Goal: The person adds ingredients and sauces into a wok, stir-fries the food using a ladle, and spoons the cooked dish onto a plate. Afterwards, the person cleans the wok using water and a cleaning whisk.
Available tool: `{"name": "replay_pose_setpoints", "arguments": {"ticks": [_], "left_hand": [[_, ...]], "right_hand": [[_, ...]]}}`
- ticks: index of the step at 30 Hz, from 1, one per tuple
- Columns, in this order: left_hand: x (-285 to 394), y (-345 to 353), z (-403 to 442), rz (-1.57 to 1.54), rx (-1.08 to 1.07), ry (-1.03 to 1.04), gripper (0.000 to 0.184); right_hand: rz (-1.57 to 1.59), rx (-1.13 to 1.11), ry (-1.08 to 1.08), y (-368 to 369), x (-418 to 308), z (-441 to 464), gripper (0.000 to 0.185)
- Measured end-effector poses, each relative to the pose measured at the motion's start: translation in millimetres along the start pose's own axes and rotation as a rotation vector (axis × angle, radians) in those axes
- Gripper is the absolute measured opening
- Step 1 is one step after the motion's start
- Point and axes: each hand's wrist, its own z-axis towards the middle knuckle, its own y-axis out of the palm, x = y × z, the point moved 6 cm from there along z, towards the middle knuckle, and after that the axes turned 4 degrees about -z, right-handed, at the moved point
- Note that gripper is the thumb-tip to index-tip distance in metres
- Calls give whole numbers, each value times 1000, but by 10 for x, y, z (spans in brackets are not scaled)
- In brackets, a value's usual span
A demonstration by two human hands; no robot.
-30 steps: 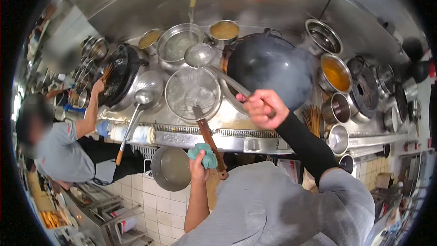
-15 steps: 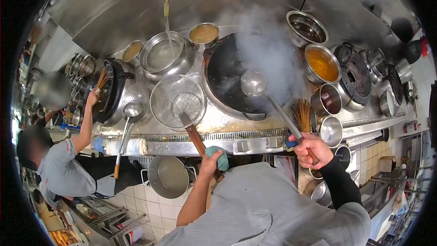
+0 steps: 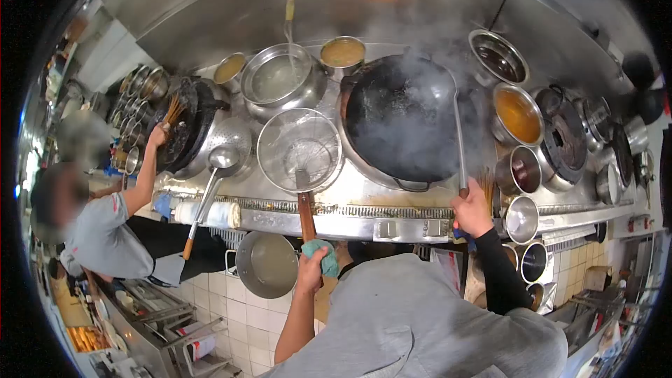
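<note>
My right hand point(image 3: 472, 208) is closed around the end of a long-handled ladle point(image 3: 460, 140). The ladle's bowl sits at the far right side of a large black wok point(image 3: 385, 147), partly veiled by steam. Something wet and bubbly shows on the wok's inner surface. My left hand point(image 3: 310, 274) grips the wooden handle point(image 3: 306, 217) of a round wire-mesh strainer point(image 3: 269, 175), with a green cloth point(image 3: 323, 260) bunched in the same hand. The strainer is just left of the wok, and no food shows in it.
Behind the strainer, water runs from a tap point(image 3: 290, 10) into a metal pot point(image 3: 246, 80). Bowls of orange liquid point(image 3: 518, 117) and dark liquid point(image 3: 498, 57) stand right of the wok. A bamboo brush point(image 3: 488, 183) is beside my right hand. Leftward, a co-worker point(image 3: 112, 238) holds another brush over a wok.
My right hand has reached forward, and the ladle bowl has moved from above the wok's middle to its far right side. The steam has spread wider. My left hand keeps its grip.
</note>
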Motion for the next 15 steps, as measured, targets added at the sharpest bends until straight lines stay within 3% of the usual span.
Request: {"name": "replay_pose_setpoints", "arguments": {"ticks": [4,7,9,13,15], "left_hand": [[-59,-26,-91,-67,63,35,24],[0,-12,-200,-102,124,48,21],[36,-28,-243,-162,84,36,16],[24,3,-371,-168,91,94,19],[-34,-104,-419,-205,145,121,21]], "right_hand": [[-69,-77,-79,250,-528,178,43],[-294,20,-500,801,-714,536,45],[-374,-112,-429,1287,-940,712,46],[-375,-182,-613,2185,-1171,1240,36],[-544,-213,-540,2733,-1238,1583,35]]}}
